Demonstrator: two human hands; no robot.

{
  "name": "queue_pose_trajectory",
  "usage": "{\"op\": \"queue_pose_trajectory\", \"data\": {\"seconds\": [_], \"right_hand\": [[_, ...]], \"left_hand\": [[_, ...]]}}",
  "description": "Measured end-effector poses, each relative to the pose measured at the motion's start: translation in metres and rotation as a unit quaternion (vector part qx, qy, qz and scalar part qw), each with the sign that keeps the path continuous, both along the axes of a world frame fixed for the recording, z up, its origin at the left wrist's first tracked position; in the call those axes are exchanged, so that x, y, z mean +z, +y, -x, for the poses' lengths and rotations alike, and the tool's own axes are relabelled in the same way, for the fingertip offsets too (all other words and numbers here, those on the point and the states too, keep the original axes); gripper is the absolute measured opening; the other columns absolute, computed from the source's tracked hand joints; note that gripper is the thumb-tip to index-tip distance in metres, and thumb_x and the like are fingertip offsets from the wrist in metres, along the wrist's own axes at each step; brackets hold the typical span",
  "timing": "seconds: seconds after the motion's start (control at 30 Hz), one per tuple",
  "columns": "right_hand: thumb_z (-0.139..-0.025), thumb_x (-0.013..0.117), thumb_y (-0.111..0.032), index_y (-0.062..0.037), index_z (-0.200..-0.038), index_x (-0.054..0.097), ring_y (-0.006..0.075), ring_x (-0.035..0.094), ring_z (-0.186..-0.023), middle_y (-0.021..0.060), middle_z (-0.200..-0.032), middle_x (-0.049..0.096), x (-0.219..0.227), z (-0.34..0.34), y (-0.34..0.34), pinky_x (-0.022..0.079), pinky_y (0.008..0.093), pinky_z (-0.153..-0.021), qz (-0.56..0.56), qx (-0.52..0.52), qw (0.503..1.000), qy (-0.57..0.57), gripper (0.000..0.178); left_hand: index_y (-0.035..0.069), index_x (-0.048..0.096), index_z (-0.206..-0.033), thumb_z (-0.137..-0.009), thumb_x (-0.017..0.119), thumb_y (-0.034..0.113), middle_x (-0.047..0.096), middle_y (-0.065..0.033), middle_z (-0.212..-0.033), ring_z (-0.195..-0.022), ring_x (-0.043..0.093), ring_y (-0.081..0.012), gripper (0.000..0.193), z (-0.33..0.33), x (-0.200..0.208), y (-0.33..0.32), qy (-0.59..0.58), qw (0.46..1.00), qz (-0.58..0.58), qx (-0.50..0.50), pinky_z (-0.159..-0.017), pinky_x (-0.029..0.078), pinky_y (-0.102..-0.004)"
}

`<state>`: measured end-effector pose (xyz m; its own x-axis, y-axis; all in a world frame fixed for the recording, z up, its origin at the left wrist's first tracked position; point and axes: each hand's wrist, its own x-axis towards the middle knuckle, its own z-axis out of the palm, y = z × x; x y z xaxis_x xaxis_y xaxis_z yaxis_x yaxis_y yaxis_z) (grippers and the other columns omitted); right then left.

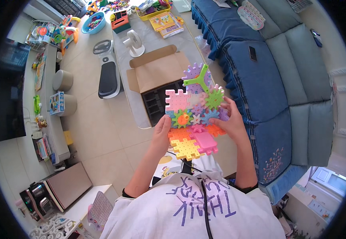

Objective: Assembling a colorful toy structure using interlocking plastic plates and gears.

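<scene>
Between my two hands is a colourful plastic gear toy (178,100), built from pink, orange and yellow interlocking plates with several gears on its face. My left hand (163,130) grips its left edge beside a green gear (177,120) with an orange knob. At the other side, my right hand (233,118) holds the edge near a blue gear (210,117) and a purple piece. A green three-armed spinner (200,79) sits on the purple gear at the top. The fingers behind the toy are hidden.
Beyond the toy, an opened cardboard box (161,71) with a dark inside stands on a grey table (131,105). A white fan (134,42) and books (167,24) lie farther back. A blue-covered sofa (240,75) runs along the right, with a phone (253,53) on it.
</scene>
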<state>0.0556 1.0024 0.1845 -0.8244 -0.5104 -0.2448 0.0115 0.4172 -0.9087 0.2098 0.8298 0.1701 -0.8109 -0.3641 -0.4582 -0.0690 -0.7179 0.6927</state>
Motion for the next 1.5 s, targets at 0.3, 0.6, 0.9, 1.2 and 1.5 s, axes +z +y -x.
{"op": "queue_pose_trajectory", "data": {"seconds": [0.3, 0.6, 0.9, 1.2, 1.5], "right_hand": [[-0.062, 0.083, -0.013, -0.0062, -0.128, 0.04, 0.0168, 0.056, -0.091, 0.0092, -0.103, 0.055, -0.003, -0.001, 0.003, 0.048, 0.0282, -0.075, 0.008, 0.007, 0.999, -0.032, 0.079], [-0.061, 0.082, -0.014, -0.008, -0.123, 0.042, 0.0181, 0.057, -0.087, 0.0088, -0.096, 0.056, 0.001, -0.002, 0.003, 0.047, 0.0301, -0.073, -0.009, 0.009, 1.0, 0.019, 0.074], [-0.065, 0.079, -0.014, -0.0082, -0.122, 0.042, 0.0206, 0.057, -0.087, 0.0104, -0.095, 0.057, 0.007, -0.005, 0.0, 0.047, 0.0313, -0.073, -0.006, -0.012, 0.999, 0.038, 0.069], [-0.065, 0.08, -0.012, -0.0075, -0.123, 0.043, 0.019, 0.057, -0.088, 0.0103, -0.098, 0.056, 0.004, -0.004, 0.009, 0.047, 0.03, -0.075, 0.017, -0.029, 0.999, 0.009, 0.068], [-0.064, 0.08, -0.012, -0.0076, -0.125, 0.042, 0.0183, 0.055, -0.092, 0.0108, -0.102, 0.055, -0.002, -0.005, 0.01, 0.045, 0.0295, -0.078, 0.048, -0.015, 0.999, -0.006, 0.072]], "left_hand": [[0.003, 0.047, -0.118, -0.098, 0.038, 0.029, 0.057, -0.0047, -0.107, -0.096, 0.058, -0.0116, 0.034, 0.0, 0.002, 0.0, 0.005, 1.0, 0.01, -0.009, -0.08, 0.049, -0.0276], [0.004, 0.047, -0.118, -0.098, 0.037, 0.03, 0.057, -0.004, -0.109, -0.099, 0.056, -0.0112, 0.034, -0.002, 0.001, -0.001, 0.016, 0.999, 0.034, -0.027, -0.084, 0.048, -0.028], [0.004, 0.046, -0.121, -0.098, 0.037, 0.031, 0.055, -0.003, -0.109, -0.098, 0.055, -0.0094, 0.036, -0.004, -0.002, -0.001, 0.016, 0.998, 0.052, -0.034, -0.083, 0.047, -0.026], [0.003, 0.048, -0.116, -0.098, 0.038, 0.031, 0.056, -0.0033, -0.106, -0.093, 0.057, -0.0091, 0.035, 0.001, 0.005, 0.005, 0.01, 0.998, 0.046, -0.028, -0.078, 0.049, -0.0252], [0.003, 0.048, -0.117, -0.098, 0.038, 0.029, 0.057, -0.0033, -0.107, -0.095, 0.056, -0.0092, 0.034, -0.001, 0.001, 0.001, 0.014, 0.998, 0.048, -0.027, -0.08, 0.048, -0.0256]]}}
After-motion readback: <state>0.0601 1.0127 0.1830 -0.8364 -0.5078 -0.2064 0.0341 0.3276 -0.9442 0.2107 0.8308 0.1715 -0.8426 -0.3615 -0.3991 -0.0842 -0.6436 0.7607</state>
